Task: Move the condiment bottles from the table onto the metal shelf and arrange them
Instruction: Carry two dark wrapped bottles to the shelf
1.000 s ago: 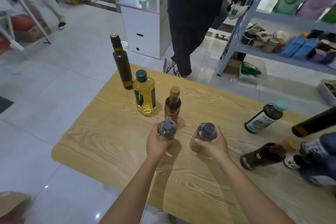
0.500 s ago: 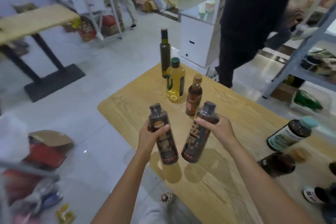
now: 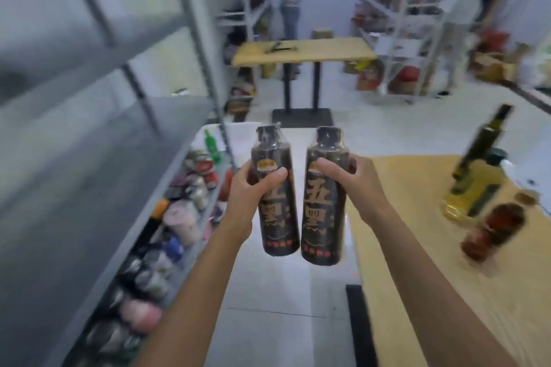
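My left hand point(image 3: 253, 188) grips a dark bottle with gold lettering point(image 3: 275, 217), held upright in the air over the floor. Beside it my right hand point(image 3: 348, 179) grips a matching dark bottle point(image 3: 323, 217), also upright. The grey metal shelf point(image 3: 89, 176) fills the left side, its middle board bare. On the wooden table point(image 3: 417, 247) at right stand a tall dark olive-oil bottle point(image 3: 483, 143), a yellow oil bottle point(image 3: 474, 197) and a small brown bottle point(image 3: 495, 229), all blurred.
The shelf's lower level point(image 3: 167, 235) is packed with several cans and packets. A second wooden table point(image 3: 301, 52) on a black base stands ahead on the white floor. White racks point(image 3: 396, 24) and two people stand at the back. A black mat edge point(image 3: 354, 322) lies by the table.
The view has swung left from the table toward the metal shelf. Both bottles were lifted off the table and are now carried upright, side by side, in the air.
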Motion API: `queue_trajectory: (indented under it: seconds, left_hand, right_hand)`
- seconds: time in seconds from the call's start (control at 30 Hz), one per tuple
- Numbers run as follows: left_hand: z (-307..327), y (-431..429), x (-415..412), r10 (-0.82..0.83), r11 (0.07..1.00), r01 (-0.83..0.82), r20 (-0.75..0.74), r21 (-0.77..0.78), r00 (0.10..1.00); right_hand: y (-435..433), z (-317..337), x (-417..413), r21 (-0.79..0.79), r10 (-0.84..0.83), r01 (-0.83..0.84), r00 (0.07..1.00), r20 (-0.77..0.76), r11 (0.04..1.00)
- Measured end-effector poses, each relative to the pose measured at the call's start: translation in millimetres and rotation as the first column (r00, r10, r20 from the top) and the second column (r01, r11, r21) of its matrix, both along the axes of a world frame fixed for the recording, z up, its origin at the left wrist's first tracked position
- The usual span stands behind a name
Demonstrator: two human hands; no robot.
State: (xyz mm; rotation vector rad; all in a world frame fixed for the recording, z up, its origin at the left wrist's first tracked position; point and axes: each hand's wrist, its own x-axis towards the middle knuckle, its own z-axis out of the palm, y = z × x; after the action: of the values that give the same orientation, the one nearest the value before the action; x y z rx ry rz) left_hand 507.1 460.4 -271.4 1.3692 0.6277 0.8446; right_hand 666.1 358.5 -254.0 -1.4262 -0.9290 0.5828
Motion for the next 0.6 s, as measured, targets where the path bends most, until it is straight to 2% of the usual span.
queue_trajectory:
  seconds: [0.17, 0.3, 0.5, 0.6]
  left_hand:
    - [34, -8, -131, 0.35, 0.932, -0.353, 0.047, 0.082, 0.936]
    - [51, -45, -233, 0.634, 0.757, -0.634, 0.057, 0.158, 0.771]
    - [64, -134, -353, 0.846, 0.502, -0.833, 0.067, 0.235, 0.529]
    - [71, -185, -398, 0.889, 0.417, -0.872, 0.084, 0.256, 0.45]
  right_hand:
    - [54, 32, -108, 0.097, 0.343, -0.353, 0.933, 0.109, 0.93]
    - [63, 49, -203, 0.159, 0.556, -0.572, 0.82, 0.138, 0.805]
    - [29, 62, -330, 0.203, 0.742, -0.759, 0.649, 0.167, 0.618]
    - [-5, 68, -384, 0.232, 0.802, -0.814, 0.573, 0.171, 0.532]
